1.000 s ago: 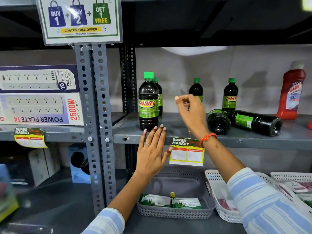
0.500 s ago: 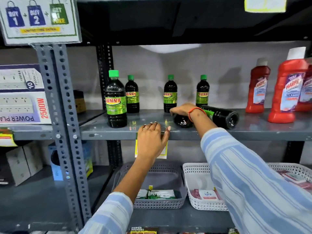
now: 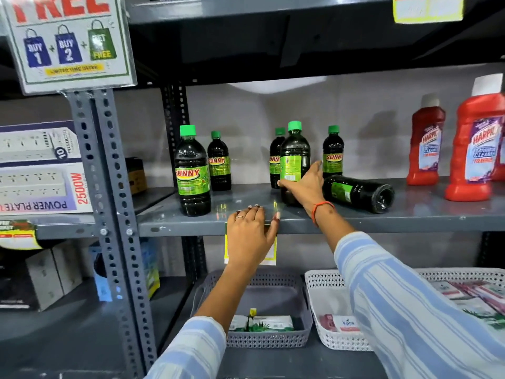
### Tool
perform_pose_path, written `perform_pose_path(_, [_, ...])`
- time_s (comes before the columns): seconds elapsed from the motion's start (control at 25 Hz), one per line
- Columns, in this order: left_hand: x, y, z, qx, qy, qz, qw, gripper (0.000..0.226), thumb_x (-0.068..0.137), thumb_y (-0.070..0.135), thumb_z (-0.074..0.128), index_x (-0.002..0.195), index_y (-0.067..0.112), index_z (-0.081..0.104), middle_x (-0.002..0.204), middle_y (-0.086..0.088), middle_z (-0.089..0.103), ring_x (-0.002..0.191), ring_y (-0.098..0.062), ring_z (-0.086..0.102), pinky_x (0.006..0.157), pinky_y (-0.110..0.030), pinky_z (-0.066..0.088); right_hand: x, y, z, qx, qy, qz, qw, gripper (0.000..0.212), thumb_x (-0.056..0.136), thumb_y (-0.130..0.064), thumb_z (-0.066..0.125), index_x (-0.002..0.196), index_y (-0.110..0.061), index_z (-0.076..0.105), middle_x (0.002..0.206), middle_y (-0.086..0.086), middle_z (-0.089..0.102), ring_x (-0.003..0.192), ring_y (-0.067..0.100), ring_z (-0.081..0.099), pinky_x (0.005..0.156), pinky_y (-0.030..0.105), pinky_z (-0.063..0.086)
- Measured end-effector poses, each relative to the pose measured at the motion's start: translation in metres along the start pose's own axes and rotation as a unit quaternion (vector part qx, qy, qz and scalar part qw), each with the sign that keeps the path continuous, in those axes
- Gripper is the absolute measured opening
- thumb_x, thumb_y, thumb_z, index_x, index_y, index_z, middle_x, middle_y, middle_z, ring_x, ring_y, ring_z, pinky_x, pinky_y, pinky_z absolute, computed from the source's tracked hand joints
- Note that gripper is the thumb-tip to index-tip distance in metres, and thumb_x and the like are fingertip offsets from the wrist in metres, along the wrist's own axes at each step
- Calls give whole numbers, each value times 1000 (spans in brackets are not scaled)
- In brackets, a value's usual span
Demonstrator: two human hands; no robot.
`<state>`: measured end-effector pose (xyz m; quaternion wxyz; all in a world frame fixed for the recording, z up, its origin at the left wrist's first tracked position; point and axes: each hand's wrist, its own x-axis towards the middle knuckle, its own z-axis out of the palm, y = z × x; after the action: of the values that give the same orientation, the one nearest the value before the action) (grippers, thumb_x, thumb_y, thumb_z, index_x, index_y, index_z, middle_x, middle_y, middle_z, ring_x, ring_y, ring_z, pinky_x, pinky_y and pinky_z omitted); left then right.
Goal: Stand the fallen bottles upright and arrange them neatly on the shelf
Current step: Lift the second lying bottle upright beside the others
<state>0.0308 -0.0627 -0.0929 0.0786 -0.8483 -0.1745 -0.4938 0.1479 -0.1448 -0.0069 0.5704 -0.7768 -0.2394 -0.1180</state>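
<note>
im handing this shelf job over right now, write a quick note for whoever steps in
Right hand: wrapped around the held bottle, now upright on the shelf, label facing away.
Left hand: empty, flat on the shelf's front edge.
Done: front-left bottle and three back bottles stand upright.
Left: fallen bottle lies on its side just right of the held one. Stand it up, then line up the row with labels forward.
</note>
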Motion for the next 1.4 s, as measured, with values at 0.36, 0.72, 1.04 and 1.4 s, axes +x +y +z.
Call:
perform_pose_path(0.36, [-1, -2, 6, -7, 44, 10, 999, 48, 92, 46, 41, 88, 7, 70, 86, -7, 73, 76, -26, 66, 75, -36, 43, -6, 0, 6, -57, -13, -6, 998, 108, 48, -55, 86, 133, -5, 41, 132, 19, 45, 127, 35, 42, 108, 43, 40])
perform_pose_path(0.72, [-2, -5, 15, -24, 103, 24, 994, 45, 91, 42, 45, 90, 6, 70, 87, -9, 73, 76, -28, 66, 79, -35, 36, 5, 14, 12, 5, -50, -13, 999, 96, 34, -60, 79, 115, -15, 55, 111, 8, 63, 107, 24, 59, 98, 40, 51])
perform_pose_path(1.04, [-4, -4, 14, -31, 99, 17, 994, 45, 91, 42, 45, 91, 5, 71, 90, -9, 73, 77, -28, 66, 80, -36, 36, 2, 15, 11, 63, -81, -3, 995, 87, 36, -42, 80, 114, -12, 57, 107, 10, 70, 100, 24, 67, 91, 42, 57])
perform_pose_path(1.4, [-3, -3, 15, -35, 121, 17, 992, 43, 90, 40, 46, 89, 5, 71, 87, -10, 73, 76, -29, 66, 80, -36, 37, -8, 13, -5, 130, -148, -2, 980, 54, 62, -10, 87, 111, -8, 64, 114, 15, 71, 107, 27, 67, 99, 40, 53])
